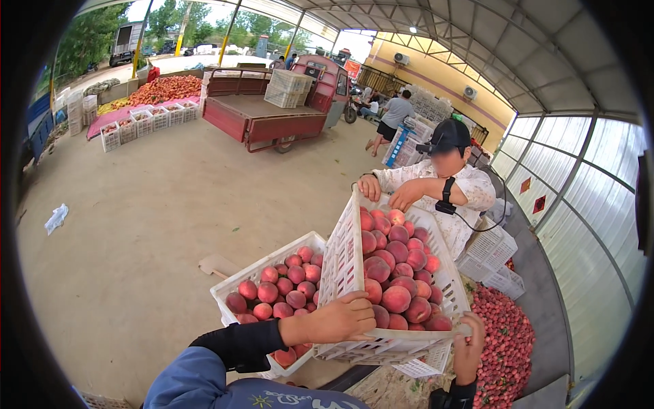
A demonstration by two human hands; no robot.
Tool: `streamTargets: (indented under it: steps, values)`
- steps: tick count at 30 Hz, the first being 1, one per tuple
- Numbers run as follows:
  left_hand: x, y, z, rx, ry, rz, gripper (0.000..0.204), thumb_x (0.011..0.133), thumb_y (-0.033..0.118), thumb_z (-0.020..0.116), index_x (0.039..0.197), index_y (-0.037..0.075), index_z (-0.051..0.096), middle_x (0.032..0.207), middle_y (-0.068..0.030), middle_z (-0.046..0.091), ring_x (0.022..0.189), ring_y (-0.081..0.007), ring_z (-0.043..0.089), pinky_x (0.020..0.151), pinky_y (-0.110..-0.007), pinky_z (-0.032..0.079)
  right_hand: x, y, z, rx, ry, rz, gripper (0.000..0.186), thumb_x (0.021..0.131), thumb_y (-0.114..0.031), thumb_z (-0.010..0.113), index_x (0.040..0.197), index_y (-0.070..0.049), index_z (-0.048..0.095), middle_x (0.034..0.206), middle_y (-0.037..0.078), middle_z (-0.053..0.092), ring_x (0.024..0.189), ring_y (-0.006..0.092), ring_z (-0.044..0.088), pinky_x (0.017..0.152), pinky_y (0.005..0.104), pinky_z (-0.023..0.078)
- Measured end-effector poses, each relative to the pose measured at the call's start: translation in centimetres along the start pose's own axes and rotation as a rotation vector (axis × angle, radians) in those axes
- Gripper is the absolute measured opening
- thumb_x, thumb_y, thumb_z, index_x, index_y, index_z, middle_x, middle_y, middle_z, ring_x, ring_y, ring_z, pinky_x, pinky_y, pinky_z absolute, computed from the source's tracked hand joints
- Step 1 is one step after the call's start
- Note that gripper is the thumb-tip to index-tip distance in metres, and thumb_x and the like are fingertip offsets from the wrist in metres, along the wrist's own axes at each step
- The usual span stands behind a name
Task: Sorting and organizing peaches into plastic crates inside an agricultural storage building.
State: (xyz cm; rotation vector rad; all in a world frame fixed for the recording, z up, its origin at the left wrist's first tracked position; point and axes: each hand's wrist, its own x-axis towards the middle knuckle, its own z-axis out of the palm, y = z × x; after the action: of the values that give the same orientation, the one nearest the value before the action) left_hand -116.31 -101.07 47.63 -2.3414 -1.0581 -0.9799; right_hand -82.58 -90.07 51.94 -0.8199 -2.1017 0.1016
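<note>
A white plastic crate [343, 249] full of red peaches [396, 298] is tilted in front of me, its near end raised above what lies below. My left hand [346, 316] is closed round its near rim, left of the middle. At the near right corner my right hand [469, 346] grips the same crate, with its fingers curled up at the edge. Another person's hands [388, 191] rest on the far rim. Beside it on the left stands a second white crate [228, 288], also holding peaches, partly hidden by my left forearm and the tilted crate.
A large heap of small red fruit [504, 344] lies to my right. White crates [490, 252] stand behind the other person. Farther off are a red cargo tricycle [266, 119], a row of fruit-filled crates [142, 123] and a fruit pile [167, 88]. A white scrap [57, 218] lies at left.
</note>
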Motion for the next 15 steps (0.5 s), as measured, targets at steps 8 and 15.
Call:
streamTargets:
  steps: [8, 15]
  values:
    - [-0.1, 0.1, 0.6, -0.03, 0.031, -0.029, 0.026, 0.083, 0.03, 0.063, 0.093, 0.007, 0.054, 0.093, -0.008, 0.052, 0.101, -0.0246, 0.054, 0.109, -0.044, 0.037, -6.3, 17.7, 10.9, 0.851, 0.486, 0.585, 0.052, 0.106, -0.039, 0.035, 0.135, 0.003, 0.043, 0.13, 0.012, 0.053, 0.12, 0.0276, 0.05, 0.107, 0.0394, 0.038]
    - [-0.4, 0.2, 0.4, 0.01, 0.025, -0.012, 0.026, 0.075, 0.026, 0.064, 0.091, 0.008, 0.055, 0.094, -0.0059, 0.052, 0.103, -0.0241, 0.053, 0.11, -0.045, 0.037, -9.3, 15.4, 16.6, 0.617, 0.626, 0.673, 0.053, 0.105, -0.039, 0.036, 0.137, 0.003, 0.043, 0.132, 0.013, 0.052, 0.121, 0.0277, 0.05, 0.107, 0.04, 0.039]
